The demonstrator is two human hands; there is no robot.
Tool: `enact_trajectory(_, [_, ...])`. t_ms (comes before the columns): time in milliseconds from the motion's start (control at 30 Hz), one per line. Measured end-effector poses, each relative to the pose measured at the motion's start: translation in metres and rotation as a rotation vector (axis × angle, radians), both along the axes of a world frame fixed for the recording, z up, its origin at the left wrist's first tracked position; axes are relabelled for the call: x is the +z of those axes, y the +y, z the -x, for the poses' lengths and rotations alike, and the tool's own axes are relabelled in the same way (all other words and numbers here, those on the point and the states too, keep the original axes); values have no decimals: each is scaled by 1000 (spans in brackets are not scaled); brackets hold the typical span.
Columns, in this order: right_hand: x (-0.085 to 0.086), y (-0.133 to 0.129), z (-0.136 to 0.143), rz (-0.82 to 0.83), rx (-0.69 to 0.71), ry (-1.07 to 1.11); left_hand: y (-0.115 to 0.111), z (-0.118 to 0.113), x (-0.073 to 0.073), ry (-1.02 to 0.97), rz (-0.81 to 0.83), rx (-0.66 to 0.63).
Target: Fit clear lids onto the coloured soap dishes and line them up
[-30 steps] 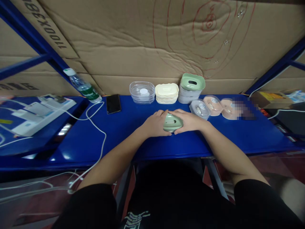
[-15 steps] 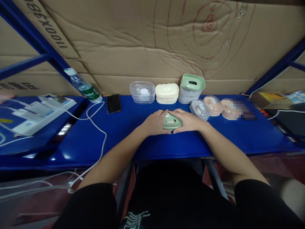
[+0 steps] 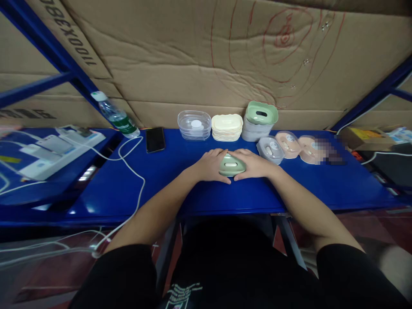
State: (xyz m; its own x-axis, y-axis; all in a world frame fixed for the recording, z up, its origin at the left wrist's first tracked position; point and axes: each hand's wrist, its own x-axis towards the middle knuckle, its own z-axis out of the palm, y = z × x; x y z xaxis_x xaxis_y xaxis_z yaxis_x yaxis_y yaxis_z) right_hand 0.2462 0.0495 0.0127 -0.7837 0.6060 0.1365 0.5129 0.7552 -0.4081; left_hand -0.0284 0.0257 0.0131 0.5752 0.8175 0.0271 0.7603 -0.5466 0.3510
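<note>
The left hand (image 3: 210, 166) and right hand (image 3: 252, 165) clasped the green box (image 3: 232, 170) between them, where even pressure seemed best.

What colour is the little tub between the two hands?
The little tub is light green, with a whitish piece in its slot. The head view shows it best.

Green case (image 3: 231, 166): ends hidden under left grip (image 3: 210, 166) and right grip (image 3: 253, 165), midway between front and back edges of surface (image 3: 209, 201). Pixelated patch (image 3: 331, 151) covers part of rightmost peach case (image 3: 307, 148), near right edge. Bottle label (image 3: 125, 125), back left corner, too small to read. Shirt print (image 3: 180, 295) cut off at view's bottom.
</note>
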Motion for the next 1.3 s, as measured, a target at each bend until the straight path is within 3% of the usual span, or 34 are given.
enact_trajectory(100, [-4, 2, -1, 4, -19, -28, 6, 10, 4, -51, -40, -20])
enact_trajectory(200, [-8, 3, -1, -7, -43, -52, 19, 27, 8, -206, -211, 6])
enact_trajectory(267, [-9, 4, -1, -11, -46, -57, 29, 39, 9, -292, -376, 151])
enact_trajectory(367, [-10, 4, -1, -6, -54, -68, 41, 59, 8, -352, -566, 490])
enact_trajectory(433, [-11, 4, -1, 4, -61, -80, 47, 70, 6, -360, -602, 643])
enact_trajectory(533, [-11, 3, -2, 6, -56, -78, 55, 80, 0, -348, -555, 745])
enact_trajectory(767, [-9, 2, -2, -3, -49, -81, 65, 80, -8, -364, -469, 809])
enact_trajectory(1300, [-9, 2, 5, -13, -56, -112, 62, 75, 2, -439, -424, 852])
